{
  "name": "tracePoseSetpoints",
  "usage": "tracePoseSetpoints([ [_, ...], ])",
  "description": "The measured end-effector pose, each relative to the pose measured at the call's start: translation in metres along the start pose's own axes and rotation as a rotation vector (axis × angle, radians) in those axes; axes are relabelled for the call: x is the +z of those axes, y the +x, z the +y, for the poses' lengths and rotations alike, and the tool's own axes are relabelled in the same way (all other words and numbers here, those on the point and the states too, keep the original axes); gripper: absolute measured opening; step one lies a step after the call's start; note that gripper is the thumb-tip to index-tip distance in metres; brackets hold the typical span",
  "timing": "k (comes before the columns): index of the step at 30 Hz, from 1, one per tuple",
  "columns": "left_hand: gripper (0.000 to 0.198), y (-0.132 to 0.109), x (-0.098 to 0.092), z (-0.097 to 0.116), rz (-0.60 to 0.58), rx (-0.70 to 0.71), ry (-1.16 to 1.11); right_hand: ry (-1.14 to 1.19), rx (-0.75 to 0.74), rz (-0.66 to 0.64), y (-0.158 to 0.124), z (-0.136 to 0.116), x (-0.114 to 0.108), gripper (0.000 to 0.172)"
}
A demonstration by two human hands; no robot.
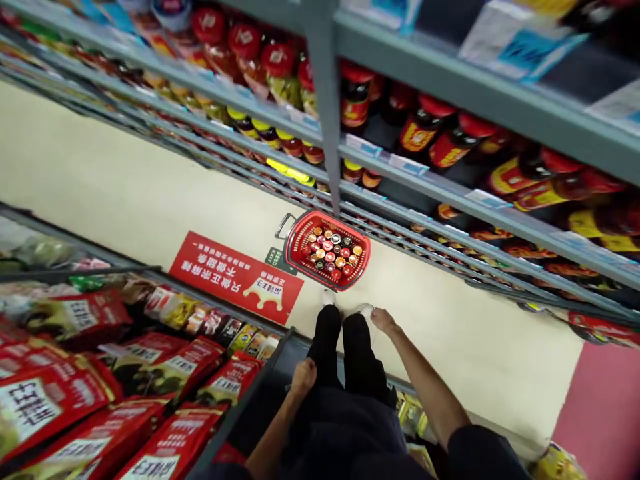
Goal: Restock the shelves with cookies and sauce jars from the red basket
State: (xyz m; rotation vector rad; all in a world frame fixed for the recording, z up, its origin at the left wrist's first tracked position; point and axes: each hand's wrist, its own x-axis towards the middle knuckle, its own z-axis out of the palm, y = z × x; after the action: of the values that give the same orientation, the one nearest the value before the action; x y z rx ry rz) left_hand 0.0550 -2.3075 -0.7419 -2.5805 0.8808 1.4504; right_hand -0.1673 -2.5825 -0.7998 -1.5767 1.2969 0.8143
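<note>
My left hand [304,377] hangs beside my left thigh, its fingers curled in and nothing visible in them. Farther forward, my right hand [383,320] is held out past my right knee, also with curled fingers and no object showing. Just in front of my shoes [365,310], a red shopping basket [299,247] stands on the floor, touched by neither hand. Inside it are several jars [329,256] with red, orange, white and dark lids. The basket's grey handle [284,225] sticks out on the left.
Tall grey shelving [327,100] ahead carries rows of red-lidded sauce jars [420,130]. Behind me on the left, a display holds red seasoning packets [175,367]. A red floor sign [235,277] lies left of the basket. Pale aisle floor [100,160] runs between the shelves.
</note>
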Motion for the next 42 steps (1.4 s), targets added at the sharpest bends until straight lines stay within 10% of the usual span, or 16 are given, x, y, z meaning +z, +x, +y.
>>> tracePoseSetpoints([
  [8,0.024,0.02,0.066,-0.027,0.024,0.03,-0.228,-0.178,-0.11,0.056,0.082,-0.093,-0.02,0.041],
  [16,0.035,0.016,0.129,-0.059,0.262,-0.026,-0.438,-0.29,-0.128,0.219,0.259,-0.193,-0.034,0.051],
  [22,0.025,0.035,0.149,-0.08,0.294,-0.027,-0.511,-0.308,-0.181,0.328,0.364,-0.255,-0.028,0.074],
  [28,0.02,0.04,0.161,-0.1,0.289,-0.079,-0.612,-0.261,-0.25,0.349,0.402,-0.267,-0.029,0.076],
  [34,0.028,0.042,0.138,-0.087,0.191,-0.078,-0.628,-0.119,-0.362,0.474,0.329,-0.238,-0.041,0.066],
  [38,0.039,0.038,0.089,-0.058,0.173,-0.15,-0.703,0.031,-0.464,0.558,0.195,-0.214,-0.055,0.059],
  [42,0.041,0.035,-0.003,-0.013,0.171,-0.173,-0.828,0.175,-0.611,0.612,0.028,-0.198,-0.084,0.06],
])
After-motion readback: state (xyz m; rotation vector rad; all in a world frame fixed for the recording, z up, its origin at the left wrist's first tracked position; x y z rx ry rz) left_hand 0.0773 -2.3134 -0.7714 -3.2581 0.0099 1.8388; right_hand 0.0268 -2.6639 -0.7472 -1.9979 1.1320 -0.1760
